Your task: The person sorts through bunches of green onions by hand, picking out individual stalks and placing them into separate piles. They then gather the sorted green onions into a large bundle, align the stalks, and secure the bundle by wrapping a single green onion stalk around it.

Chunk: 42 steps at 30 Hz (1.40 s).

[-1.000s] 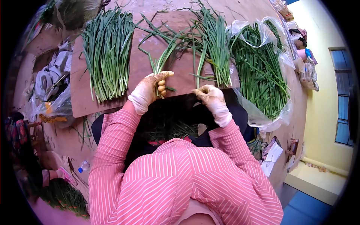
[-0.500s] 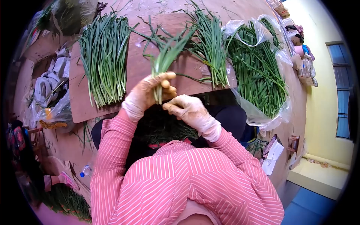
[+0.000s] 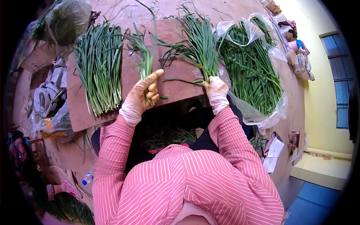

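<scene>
My left hand, in a stained thin glove, is closed round the white stem ends of a small bunch of green stalks, whose leaves point away from me. At the right of the brown board lies a loose pile of stalks. My right hand, gloved too, is closed at the lower ends of that pile, its fingertips pinching stems there. A large, neatly lined pile of stalks rests on the board's left side. One loose stalk lies between my hands.
An open plastic bag full of green stalks stands right of the board. At the left are grey cloth or sacking and a plastic bag. A bottle lies lower left, near another person's pink shoe.
My right hand has moved right, away from my left hand, to the stem ends of the right pile. My left hand has shifted slightly left with its bunch.
</scene>
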### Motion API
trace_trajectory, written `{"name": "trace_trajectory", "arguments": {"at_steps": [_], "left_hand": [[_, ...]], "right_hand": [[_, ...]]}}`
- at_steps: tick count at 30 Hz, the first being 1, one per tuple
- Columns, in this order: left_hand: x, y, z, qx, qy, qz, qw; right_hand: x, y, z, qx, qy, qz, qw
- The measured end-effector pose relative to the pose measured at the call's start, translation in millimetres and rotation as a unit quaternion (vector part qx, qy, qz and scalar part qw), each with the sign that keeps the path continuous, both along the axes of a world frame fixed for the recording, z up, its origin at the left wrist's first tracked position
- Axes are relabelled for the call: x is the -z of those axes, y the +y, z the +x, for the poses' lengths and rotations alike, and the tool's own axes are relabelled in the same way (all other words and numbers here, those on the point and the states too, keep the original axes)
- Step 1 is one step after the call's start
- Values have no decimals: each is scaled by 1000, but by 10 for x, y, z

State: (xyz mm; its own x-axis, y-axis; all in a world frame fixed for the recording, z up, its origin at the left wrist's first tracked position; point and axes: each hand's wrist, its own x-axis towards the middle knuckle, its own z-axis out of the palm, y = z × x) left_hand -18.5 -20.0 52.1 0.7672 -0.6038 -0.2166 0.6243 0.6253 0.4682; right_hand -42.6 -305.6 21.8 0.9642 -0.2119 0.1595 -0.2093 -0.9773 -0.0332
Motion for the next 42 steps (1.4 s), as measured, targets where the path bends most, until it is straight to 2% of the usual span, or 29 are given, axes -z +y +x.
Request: {"name": "trace_trajectory", "arguments": {"at_steps": [1, 3, 4, 5, 6, 7, 9, 11, 13, 16, 17, 18, 19, 21, 23, 25, 29, 31, 35, 39, 42], "left_hand": [[13, -18, -13, 7, 27, 34, 999], [134, -28, -22, 24, 30, 23, 999], [126, -36, -25, 23, 31, 24, 999], [102, -60, -34, 24, 35, 59, 997], [77, -87, -52, 25, 40, 93, 995], [40, -117, -73, 24, 43, 96, 994], [-33, -180, -107, 19, 26, 144, 989], [117, -191, -128, 23, 4, 124, 992], [441, -217, -100, 68, -59, 40, 995], [309, -209, -189, 36, -16, 113, 993], [249, -200, -213, 7, 3, 151, 989], [251, -178, -215, 6, 4, 151, 988], [256, -154, -204, 19, -4, 152, 988], [268, -144, -193, 31, -11, 151, 988], [268, -150, -182, 24, -35, 132, 990], [259, -132, -170, 23, -32, 127, 991], [234, -125, -170, 6, 2, 142, 990], [222, -119, -167, 7, 17, 142, 990], [215, -151, -185, 0, 50, 118, 992], [303, -175, -192, 7, 31, 122, 992], [287, -167, -192, 9, -3, 114, 993]], "right_hand": [[5, 5, -2, 0, 0, 1, 1000], [-77, 60, -42, -10, -8, 103, 995], [-317, 185, -78, 25, 60, 205, 977], [-296, 245, -123, 24, 62, 206, 976], [-271, 307, -174, 30, 83, 366, 926], [-258, 394, -238, 36, 101, 517, 849], [-243, 610, -368, -25, 75, 433, 898], [-396, 878, -487, -129, 7, 286, 949], [-322, 1064, -540, -146, 11, 283, 948], [-326, 1158, -549, -156, 40, 251, 954], [-321, 1142, -526, -106, 115, 374, 914], [-318, 1122, -503, -54, 188, 488, 851], [-327, 1094, -479, -55, 190, 488, 850], [-354, 1024, -427, -1, 226, 730, 645], [-265, 997, -406, -9, 229, 743, 629], [-221, 1013, -393, 6, 220, 792, 569], [-290, 1062, -400, 9, 221, 790, 572], [-449, 1097, -416, -22, 281, 721, 633], [-442, 1154, -418, -6, 279, 695, 662], [-459, 1179, -449, 15, 298, 717, 630], [-289, 1155, -477, -19, 254, 741, 621]]}}
